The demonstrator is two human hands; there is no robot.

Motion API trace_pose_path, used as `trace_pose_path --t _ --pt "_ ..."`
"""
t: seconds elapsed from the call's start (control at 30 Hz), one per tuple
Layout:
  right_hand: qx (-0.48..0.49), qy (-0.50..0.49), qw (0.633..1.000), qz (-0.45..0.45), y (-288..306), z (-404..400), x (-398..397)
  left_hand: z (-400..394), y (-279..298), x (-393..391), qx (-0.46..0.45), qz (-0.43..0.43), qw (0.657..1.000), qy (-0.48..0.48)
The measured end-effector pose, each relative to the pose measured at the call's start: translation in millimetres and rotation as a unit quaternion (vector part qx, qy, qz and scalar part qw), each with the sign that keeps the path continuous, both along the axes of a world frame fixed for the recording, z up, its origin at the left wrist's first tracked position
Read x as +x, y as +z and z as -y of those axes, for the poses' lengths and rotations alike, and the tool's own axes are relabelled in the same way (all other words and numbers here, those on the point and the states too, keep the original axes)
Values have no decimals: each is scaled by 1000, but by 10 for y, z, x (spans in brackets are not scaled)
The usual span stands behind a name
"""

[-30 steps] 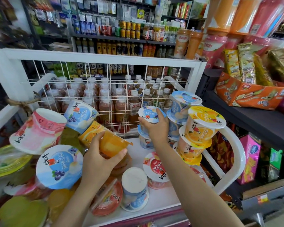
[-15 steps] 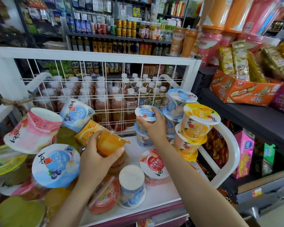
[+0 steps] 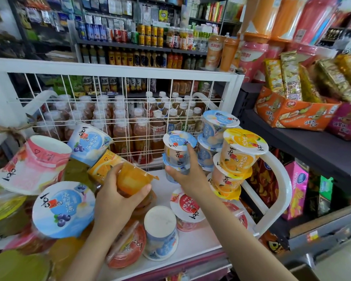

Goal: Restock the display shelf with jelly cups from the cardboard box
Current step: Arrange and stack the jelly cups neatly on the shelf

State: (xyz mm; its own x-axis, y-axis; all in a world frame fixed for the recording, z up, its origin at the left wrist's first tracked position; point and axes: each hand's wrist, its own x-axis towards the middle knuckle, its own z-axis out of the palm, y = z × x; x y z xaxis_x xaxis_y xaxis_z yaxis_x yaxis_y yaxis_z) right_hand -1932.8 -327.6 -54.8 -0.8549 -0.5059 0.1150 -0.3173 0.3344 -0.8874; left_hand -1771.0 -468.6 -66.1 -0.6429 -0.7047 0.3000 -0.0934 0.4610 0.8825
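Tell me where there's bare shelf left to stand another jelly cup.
Bare white shelf shows at the front, right of the upturned blue cup and before the red-lidded cup. A smaller patch lies between both hands. The left side is piled with tipped cups.

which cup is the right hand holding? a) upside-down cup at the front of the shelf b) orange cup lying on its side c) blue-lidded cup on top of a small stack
c: the right hand has its grip around the blue-lidded cup stacked on another blue cup; the left hand holds the orange cup.
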Motion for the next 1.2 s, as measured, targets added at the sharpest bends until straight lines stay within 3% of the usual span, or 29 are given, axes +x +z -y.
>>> trace_pose_path --t 0.27,0.47,0.53,0.7,0.8,1.2 --pt "-63 -2 998 17 -20 99 9 19 -6 33 5 5 1000 -5" --pt "-8 37 999 -15 300 -566 540 18 69 54 25 -2 999 -24" --pt "-29 -3 999 -34 313 -906 724 -14 130 34 42 -18 998 -37" --pt "-49 -213 973 -78 57 -1338 709 -376 254 -165 90 -50 987 -122" --pt "-30 -251 966 -49 -110 -1345 607 -553 243 -306 99 -40 981 -159" --pt "-17 -166 985 46 -234 -1398 214 -771 125 -443 86 12 986 -145"
